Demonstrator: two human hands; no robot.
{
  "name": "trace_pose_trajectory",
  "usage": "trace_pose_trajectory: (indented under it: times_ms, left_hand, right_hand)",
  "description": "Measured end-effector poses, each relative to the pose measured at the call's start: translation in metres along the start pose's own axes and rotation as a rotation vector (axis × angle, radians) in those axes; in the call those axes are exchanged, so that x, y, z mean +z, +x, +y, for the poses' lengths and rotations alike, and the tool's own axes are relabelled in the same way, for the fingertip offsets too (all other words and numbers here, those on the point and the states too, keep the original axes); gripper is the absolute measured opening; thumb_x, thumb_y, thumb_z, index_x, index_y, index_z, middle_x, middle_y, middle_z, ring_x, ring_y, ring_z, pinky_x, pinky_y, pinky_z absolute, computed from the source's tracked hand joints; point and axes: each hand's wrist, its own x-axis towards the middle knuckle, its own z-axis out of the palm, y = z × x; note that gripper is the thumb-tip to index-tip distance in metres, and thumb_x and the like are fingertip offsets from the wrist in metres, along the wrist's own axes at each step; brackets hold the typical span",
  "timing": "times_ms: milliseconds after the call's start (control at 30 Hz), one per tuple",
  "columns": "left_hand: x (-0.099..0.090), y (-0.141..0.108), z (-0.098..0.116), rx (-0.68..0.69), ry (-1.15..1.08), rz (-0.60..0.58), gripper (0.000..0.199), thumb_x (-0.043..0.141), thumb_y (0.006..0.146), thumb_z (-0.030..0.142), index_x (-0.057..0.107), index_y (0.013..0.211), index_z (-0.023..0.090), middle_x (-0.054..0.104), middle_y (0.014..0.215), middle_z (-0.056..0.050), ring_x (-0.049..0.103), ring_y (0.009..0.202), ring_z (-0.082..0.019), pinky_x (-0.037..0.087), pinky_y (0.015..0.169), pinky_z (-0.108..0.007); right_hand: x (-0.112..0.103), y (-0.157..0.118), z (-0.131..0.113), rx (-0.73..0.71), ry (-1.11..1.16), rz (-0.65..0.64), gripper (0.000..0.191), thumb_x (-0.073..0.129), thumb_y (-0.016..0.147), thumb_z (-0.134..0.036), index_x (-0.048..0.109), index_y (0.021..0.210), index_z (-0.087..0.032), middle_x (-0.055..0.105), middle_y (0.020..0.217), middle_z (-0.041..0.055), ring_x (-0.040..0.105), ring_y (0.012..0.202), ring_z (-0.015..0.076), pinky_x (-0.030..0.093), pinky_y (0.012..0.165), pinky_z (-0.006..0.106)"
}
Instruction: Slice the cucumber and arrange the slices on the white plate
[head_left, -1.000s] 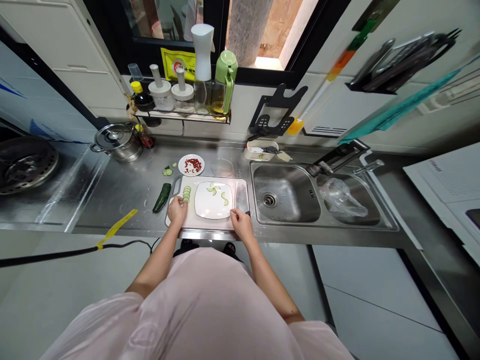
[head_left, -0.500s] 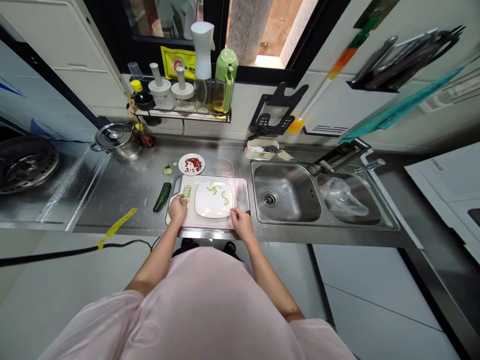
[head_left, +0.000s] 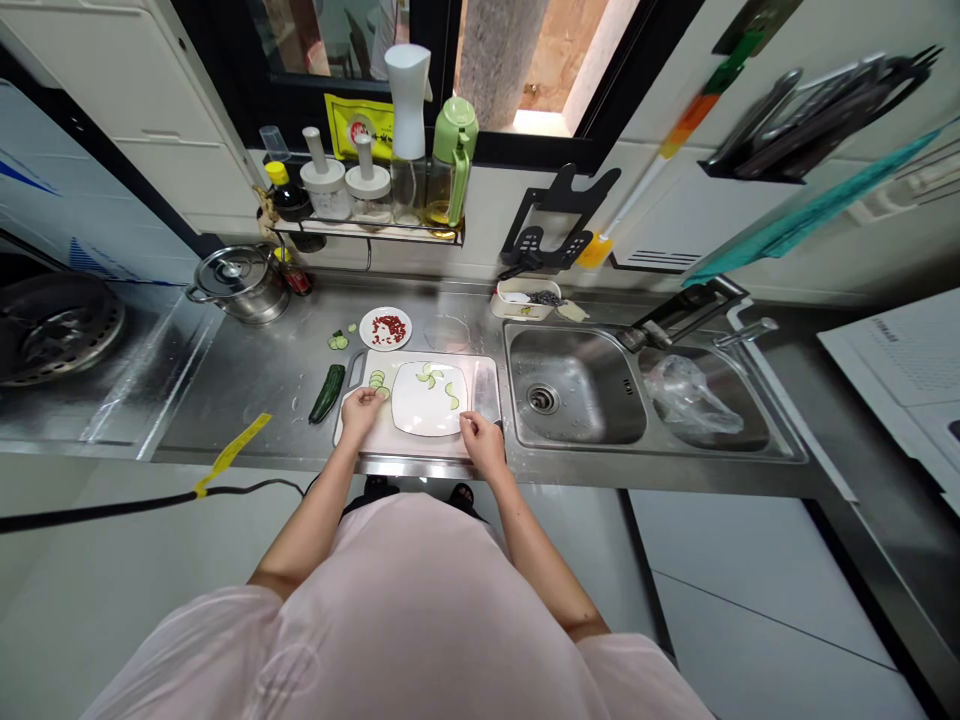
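A white square plate (head_left: 427,412) rests on the pale cutting board (head_left: 375,440), with several thin cucumber slices (head_left: 430,374) spread on its upper and right parts. To its left, my left hand (head_left: 360,412) is closed in a pinch on a cucumber slice (head_left: 383,393), beside a short row of overlapping slices (head_left: 377,377). At the plate's lower right edge is my right hand (head_left: 484,442), its fingers curled together; whether they grip the rim or something small is hidden. A knife (head_left: 486,383) lies on the board's right side, its handle partly behind that hand.
Left of the board lies a piece of cucumber (head_left: 327,394), with cut ends (head_left: 338,341) behind it. A small plate of chopped red pieces (head_left: 385,328) stands behind the board. The sink (head_left: 574,385) is to the right, a lidded pot (head_left: 240,285) at the back left.
My left hand has shifted slightly right, drawing a cucumber slice off the front of the row toward the plate. My right hand stays by the plate's edge.
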Motion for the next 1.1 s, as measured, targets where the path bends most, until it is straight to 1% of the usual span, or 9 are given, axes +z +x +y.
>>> trace_pose_trajectory:
  times_ms: [133,233,367,467,600,733,867,1000,1100]
  left_hand:
    - [0.004,-0.01,0.027,-0.003,-0.228,-0.084,0.041,0.078,0.054,0.04,0.064,0.081,0.014,0.065,0.076,-0.002,0.057,0.069,-0.012,0.042,0.068,-0.024]
    - [0.007,-0.022,0.049,0.0,-0.272,-0.154,0.039,0.079,0.056,0.039,0.065,0.083,0.014,0.065,0.077,-0.002,0.057,0.069,-0.012,0.043,0.07,-0.025]
    - [0.012,-0.037,0.075,0.081,-0.27,-0.216,0.034,0.078,0.059,0.037,0.066,0.081,0.015,0.064,0.077,-0.002,0.057,0.069,-0.012,0.044,0.07,-0.025]
    - [0.016,-0.046,0.093,0.168,-0.22,-0.266,0.03,0.075,0.064,0.037,0.066,0.083,0.015,0.064,0.077,-0.002,0.052,0.063,-0.01,0.042,0.064,-0.023]
    - [0.017,-0.056,0.114,0.311,-0.104,-0.276,0.026,0.071,0.069,0.038,0.067,0.081,0.015,0.062,0.075,-0.001,0.045,0.058,-0.008,0.037,0.059,-0.022]
    - [0.017,-0.059,0.127,0.359,-0.087,-0.263,0.026,0.07,0.07,0.04,0.068,0.08,0.016,0.061,0.072,0.0,0.044,0.057,-0.009,0.035,0.058,-0.022]
    - [0.018,-0.06,0.132,0.357,-0.098,-0.253,0.022,0.072,0.068,0.036,0.069,0.078,0.017,0.06,0.069,0.0,0.043,0.057,-0.009,0.034,0.057,-0.023]
    - [0.018,-0.064,0.136,0.276,-0.206,-0.282,0.025,0.077,0.061,0.032,0.069,0.079,0.017,0.062,0.074,-0.001,0.049,0.063,-0.01,0.037,0.06,-0.022]
    - [0.017,-0.068,0.136,0.145,-0.363,-0.357,0.041,0.079,0.058,0.028,0.065,0.096,0.02,0.064,0.084,-0.001,0.054,0.071,-0.01,0.038,0.06,-0.02]
  right_hand:
    - [-0.002,0.008,-0.014,-0.055,0.054,0.05,0.03,0.046,0.086,-0.036,0.07,0.095,-0.021,0.062,0.067,0.0018,0.055,0.063,0.0168,0.039,0.06,0.026]
    - [-0.008,0.016,-0.032,-0.14,0.109,0.101,0.027,0.048,0.086,-0.035,0.069,0.095,-0.02,0.06,0.07,0.0018,0.055,0.065,0.0164,0.041,0.062,0.027]
    - [-0.021,0.027,-0.065,-0.292,0.21,0.1,0.023,0.051,0.086,-0.033,0.067,0.097,-0.02,0.063,0.084,0.004,0.057,0.075,0.0164,0.045,0.071,0.029]
    - [-0.032,0.035,-0.091,-0.419,0.211,0.077,0.022,0.051,0.089,-0.033,0.066,0.102,-0.022,0.064,0.089,0.0045,0.057,0.087,0.0191,0.045,0.079,0.032]
    - [-0.042,0.043,-0.116,-0.55,0.169,0.028,0.021,0.052,0.09,-0.034,0.065,0.103,-0.023,0.063,0.094,0.005,0.055,0.093,0.0202,0.042,0.086,0.035]
    - [-0.046,0.048,-0.127,-0.582,0.142,-0.006,0.019,0.052,0.091,-0.036,0.066,0.098,-0.024,0.062,0.097,0.005,0.052,0.096,0.0209,0.039,0.087,0.035]
    - [-0.045,0.049,-0.129,-0.575,0.165,-0.04,0.017,0.052,0.091,-0.034,0.065,0.091,-0.024,0.062,0.093,0.0044,0.052,0.093,0.0209,0.039,0.086,0.035]
    - [-0.043,0.051,-0.127,-0.533,0.223,-0.043,0.016,0.052,0.089,-0.033,0.064,0.085,-0.023,0.062,0.09,0.0036,0.052,0.091,0.02,0.039,0.087,0.035]
    - [-0.043,0.053,-0.126,-0.495,0.31,-0.019,0.016,0.052,0.088,-0.034,0.063,0.082,-0.023,0.063,0.087,0.0024,0.054,0.09,0.0185,0.041,0.082,0.032]
